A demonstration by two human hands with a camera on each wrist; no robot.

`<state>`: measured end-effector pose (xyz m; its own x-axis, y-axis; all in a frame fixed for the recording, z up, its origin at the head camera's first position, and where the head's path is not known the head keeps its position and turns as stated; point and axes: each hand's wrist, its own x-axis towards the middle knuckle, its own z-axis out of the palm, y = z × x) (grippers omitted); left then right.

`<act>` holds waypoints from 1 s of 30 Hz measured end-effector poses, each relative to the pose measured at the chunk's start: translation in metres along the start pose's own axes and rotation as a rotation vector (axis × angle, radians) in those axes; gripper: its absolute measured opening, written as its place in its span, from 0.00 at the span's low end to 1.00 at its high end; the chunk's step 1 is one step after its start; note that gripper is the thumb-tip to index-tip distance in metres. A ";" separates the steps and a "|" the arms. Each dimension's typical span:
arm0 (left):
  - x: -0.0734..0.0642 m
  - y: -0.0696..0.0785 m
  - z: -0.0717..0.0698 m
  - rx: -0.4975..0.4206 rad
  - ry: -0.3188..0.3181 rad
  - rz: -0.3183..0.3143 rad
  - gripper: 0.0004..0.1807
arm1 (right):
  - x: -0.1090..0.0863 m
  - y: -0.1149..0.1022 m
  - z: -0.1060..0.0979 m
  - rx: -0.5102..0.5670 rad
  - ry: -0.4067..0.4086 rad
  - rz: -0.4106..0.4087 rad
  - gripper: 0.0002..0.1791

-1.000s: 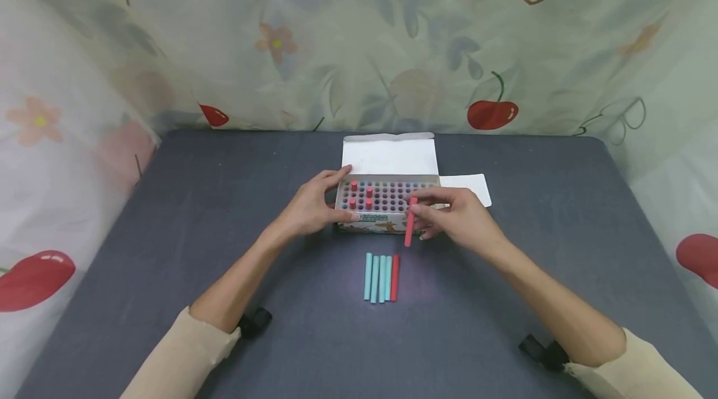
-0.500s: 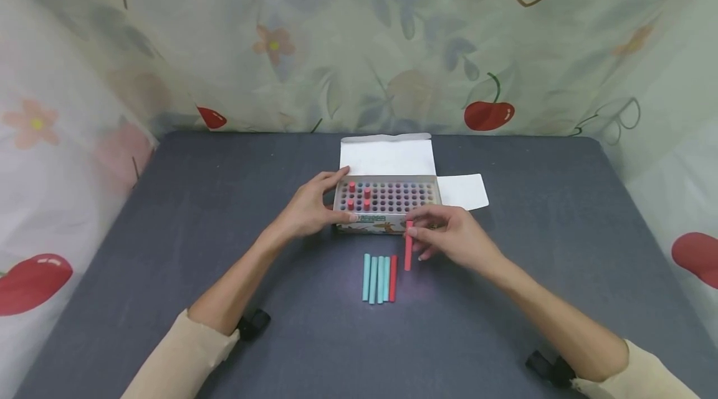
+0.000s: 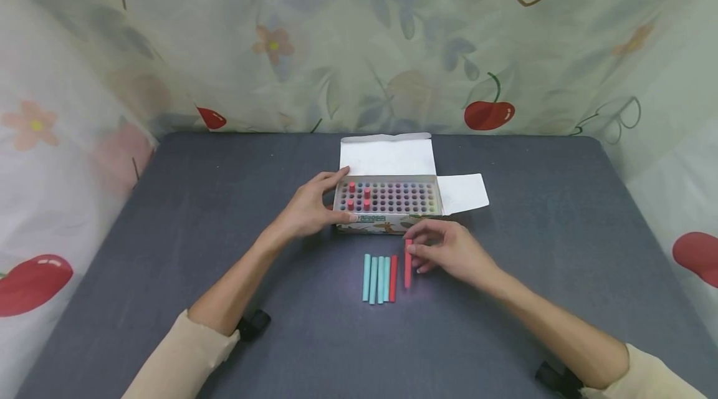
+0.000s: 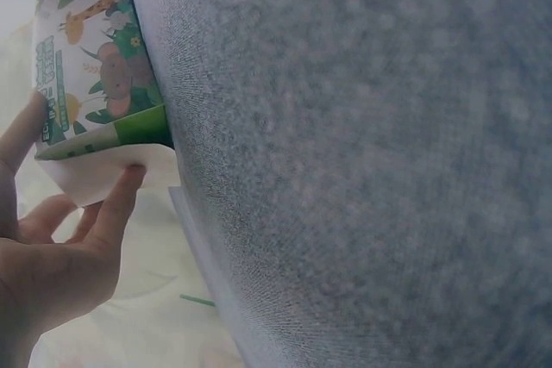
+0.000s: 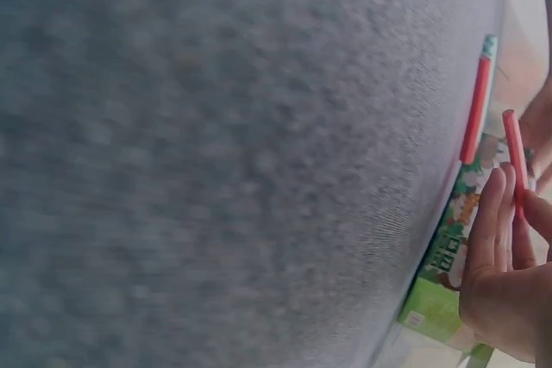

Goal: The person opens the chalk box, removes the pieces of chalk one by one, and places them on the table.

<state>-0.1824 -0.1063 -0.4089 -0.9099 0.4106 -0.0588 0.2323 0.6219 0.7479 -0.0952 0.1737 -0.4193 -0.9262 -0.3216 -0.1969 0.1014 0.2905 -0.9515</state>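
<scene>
My left hand [image 3: 308,206] holds the left end of an open chalk box [image 3: 387,223], its thumb at the front side. In the left wrist view the fingers touch the white end flap [image 4: 112,174]. Several red chalk ends stick up from the holes at the left of the box's insert. My right hand [image 3: 454,252] pinches a red chalk stick [image 3: 407,268] by its upper end, in front of the box. Left of it on the table lie several teal chalk sticks [image 3: 373,280] side by side, with one red chalk stick [image 3: 393,278] at their right.
The box's white lid [image 3: 387,157] stands folded back behind it, and a white side flap [image 3: 464,191] spreads to the right. A dark grey cloth covers the table [image 3: 252,162]. A patterned curtain [image 3: 359,43] hangs behind and at both sides.
My right hand has moved from over the box's front right toward me with the red chalk stick, now beside the row of sticks. The left hand and box have kept their place.
</scene>
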 end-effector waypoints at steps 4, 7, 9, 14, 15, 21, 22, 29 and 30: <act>0.000 0.000 0.000 -0.012 -0.005 0.000 0.52 | 0.000 0.007 0.000 0.030 -0.025 0.045 0.14; 0.000 0.001 0.000 -0.019 -0.007 -0.004 0.52 | 0.000 0.012 0.000 0.054 -0.041 0.072 0.14; 0.000 0.001 0.000 -0.018 -0.008 -0.005 0.52 | 0.001 0.015 0.000 0.064 -0.051 0.081 0.14; 0.000 0.001 0.001 -0.015 -0.009 0.006 0.52 | 0.004 0.021 0.002 0.082 -0.067 0.089 0.15; 0.001 0.002 0.001 -0.016 -0.010 0.007 0.52 | 0.005 0.022 0.002 0.084 -0.068 0.089 0.15; 0.000 0.002 0.000 -0.015 -0.008 0.002 0.52 | 0.006 0.025 0.003 0.078 -0.070 0.103 0.16; 0.000 0.002 0.000 -0.012 -0.007 0.002 0.52 | 0.007 0.025 0.003 0.078 -0.070 0.105 0.16; -0.001 0.001 0.000 -0.010 -0.004 -0.005 0.52 | 0.007 0.025 0.004 0.074 -0.071 0.113 0.16; -0.001 0.001 0.001 -0.009 -0.004 -0.007 0.52 | 0.007 0.025 0.005 0.072 -0.070 0.114 0.16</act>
<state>-0.1815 -0.1059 -0.4088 -0.9104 0.4084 -0.0667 0.2225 0.6189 0.7533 -0.0976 0.1745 -0.4455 -0.8798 -0.3533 -0.3181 0.2322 0.2644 -0.9360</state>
